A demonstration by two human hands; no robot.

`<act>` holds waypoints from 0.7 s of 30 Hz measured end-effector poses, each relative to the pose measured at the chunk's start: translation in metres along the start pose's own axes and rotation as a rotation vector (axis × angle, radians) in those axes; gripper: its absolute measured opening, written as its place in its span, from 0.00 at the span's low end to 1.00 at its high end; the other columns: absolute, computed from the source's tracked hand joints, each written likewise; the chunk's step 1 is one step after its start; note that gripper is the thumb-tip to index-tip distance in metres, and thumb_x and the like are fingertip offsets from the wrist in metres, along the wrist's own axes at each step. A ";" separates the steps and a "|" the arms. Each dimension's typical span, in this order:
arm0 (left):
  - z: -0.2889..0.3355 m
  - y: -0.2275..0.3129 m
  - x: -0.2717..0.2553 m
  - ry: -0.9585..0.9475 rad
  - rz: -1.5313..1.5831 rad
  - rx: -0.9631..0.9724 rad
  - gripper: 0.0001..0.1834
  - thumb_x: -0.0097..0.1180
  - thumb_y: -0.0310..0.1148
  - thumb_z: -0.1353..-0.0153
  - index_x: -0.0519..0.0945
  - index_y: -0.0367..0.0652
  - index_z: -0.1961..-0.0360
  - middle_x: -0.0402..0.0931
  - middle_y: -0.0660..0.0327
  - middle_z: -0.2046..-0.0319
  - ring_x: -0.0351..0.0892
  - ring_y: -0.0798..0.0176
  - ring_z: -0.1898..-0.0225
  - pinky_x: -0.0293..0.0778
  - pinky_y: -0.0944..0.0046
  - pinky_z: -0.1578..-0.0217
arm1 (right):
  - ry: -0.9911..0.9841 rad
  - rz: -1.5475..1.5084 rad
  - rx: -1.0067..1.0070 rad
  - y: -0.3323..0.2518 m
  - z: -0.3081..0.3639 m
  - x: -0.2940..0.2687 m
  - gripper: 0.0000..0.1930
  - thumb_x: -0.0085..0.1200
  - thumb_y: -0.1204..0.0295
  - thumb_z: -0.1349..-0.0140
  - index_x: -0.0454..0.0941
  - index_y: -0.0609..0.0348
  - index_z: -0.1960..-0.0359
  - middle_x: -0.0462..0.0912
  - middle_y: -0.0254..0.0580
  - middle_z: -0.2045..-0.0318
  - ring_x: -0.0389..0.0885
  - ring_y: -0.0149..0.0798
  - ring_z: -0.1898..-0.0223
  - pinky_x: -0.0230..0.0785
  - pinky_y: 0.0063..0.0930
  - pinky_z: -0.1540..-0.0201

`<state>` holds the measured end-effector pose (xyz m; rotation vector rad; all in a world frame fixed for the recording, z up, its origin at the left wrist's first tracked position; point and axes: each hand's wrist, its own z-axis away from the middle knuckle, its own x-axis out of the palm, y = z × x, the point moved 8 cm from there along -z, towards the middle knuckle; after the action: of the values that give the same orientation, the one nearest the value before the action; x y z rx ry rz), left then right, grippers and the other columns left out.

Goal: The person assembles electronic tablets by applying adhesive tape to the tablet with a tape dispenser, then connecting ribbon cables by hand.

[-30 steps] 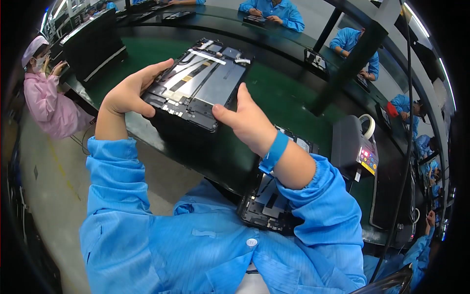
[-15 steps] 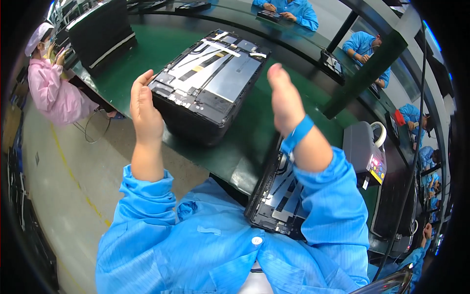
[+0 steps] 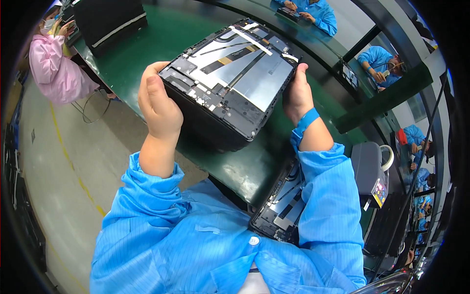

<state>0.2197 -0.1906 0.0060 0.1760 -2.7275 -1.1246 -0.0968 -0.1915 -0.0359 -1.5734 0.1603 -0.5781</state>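
A thick black stack of opened tablets [image 3: 230, 103] stands on the green bench, its top one showing silver plates, dark flex cables, boards and white tape strips. My left hand [image 3: 161, 108] holds the stack's left side, thumb up near the top edge. On the opposite side my right hand [image 3: 299, 95] grips the right edge with its fingers partly hidden behind it; a blue band circles that wrist. Another opened tablet [image 3: 284, 208] lies close to my body, partly covered by my right sleeve. Whether the top tablet is lifted off the stack I cannot tell.
The green bench [image 3: 122, 73] carries a tall black stack [image 3: 110, 22] at the far left. A grey machine with a lit panel [image 3: 368, 171] stands to the right. A dark green bar [image 3: 387, 100] crosses the right side. Co-workers sit beyond; one in pink [image 3: 58, 68] stands left.
My right hand has come in from the air to the stack's right edge. My left hand has closed in on the left side. The view has shifted slightly.
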 end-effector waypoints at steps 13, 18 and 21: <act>0.021 -0.032 -0.003 0.068 0.137 -0.138 0.26 0.26 0.42 0.27 0.73 0.32 0.53 0.76 0.56 0.57 0.72 0.62 0.54 0.64 0.66 0.50 | -0.113 -0.023 -0.061 0.010 -0.020 0.000 0.38 0.25 0.39 0.32 0.63 0.59 0.37 0.68 0.44 0.38 0.64 0.44 0.37 0.49 0.37 0.33; 0.019 -0.042 0.002 0.042 0.329 -0.216 0.30 0.23 0.47 0.27 0.72 0.33 0.46 0.74 0.57 0.50 0.72 0.62 0.50 0.64 0.65 0.46 | -0.081 -0.108 -0.022 0.004 -0.020 0.004 0.36 0.22 0.41 0.31 0.69 0.57 0.41 0.72 0.44 0.41 0.65 0.45 0.39 0.50 0.38 0.34; 0.017 -0.040 0.003 0.065 0.224 -0.183 0.27 0.25 0.43 0.27 0.73 0.32 0.50 0.75 0.55 0.53 0.71 0.61 0.51 0.63 0.65 0.46 | -0.073 -0.172 -0.039 -0.006 -0.024 0.006 0.34 0.22 0.43 0.30 0.72 0.57 0.44 0.74 0.42 0.43 0.67 0.44 0.40 0.52 0.37 0.35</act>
<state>0.2147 -0.2076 -0.0335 -0.1139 -2.4952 -1.2676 -0.1043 -0.2151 -0.0295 -1.6542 -0.0197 -0.6531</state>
